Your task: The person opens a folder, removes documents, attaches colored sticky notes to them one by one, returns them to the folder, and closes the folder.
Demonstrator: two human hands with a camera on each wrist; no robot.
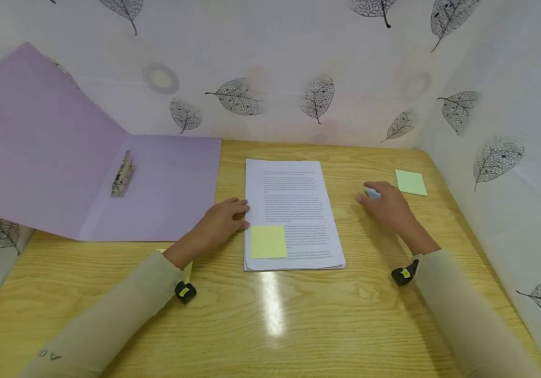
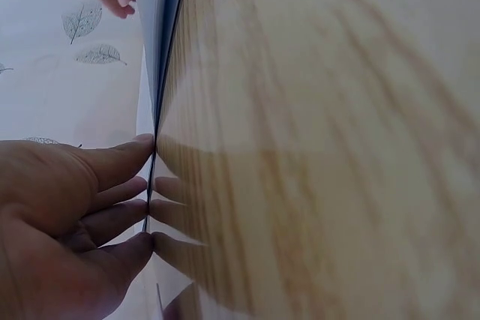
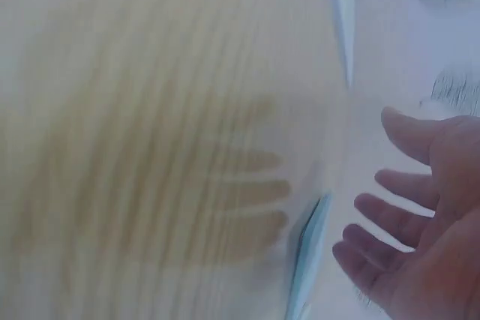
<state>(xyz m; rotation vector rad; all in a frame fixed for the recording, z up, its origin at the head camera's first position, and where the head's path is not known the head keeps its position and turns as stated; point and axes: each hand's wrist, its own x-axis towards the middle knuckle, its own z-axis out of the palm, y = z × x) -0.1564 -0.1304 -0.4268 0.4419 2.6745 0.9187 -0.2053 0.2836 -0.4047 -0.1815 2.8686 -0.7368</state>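
A stack of printed sheets (image 1: 294, 199) lies on the table, with a yellow sticky note (image 1: 268, 242) on its lower left part. My left hand (image 1: 218, 223) rests at the stack's left edge. In the left wrist view its fingertips (image 2: 135, 249) touch that edge. To the right of the stack, my right hand (image 1: 386, 205) hovers over the wood, fingers loosely bent and spread in the right wrist view. The head view shows a small pale blue patch by its thumb; what it is I cannot tell. A pale green sticky-note pad (image 1: 411, 182) lies beside this hand.
At the left stands an open lilac folder (image 1: 176, 184), its cover raised against the wall and a metal clip (image 1: 122, 176) near its spine. Another yellow sticky note (image 1: 188, 271) shows partly under my left wrist. Leaf-patterned walls border the wooden table (image 1: 327, 325) at the back and right.
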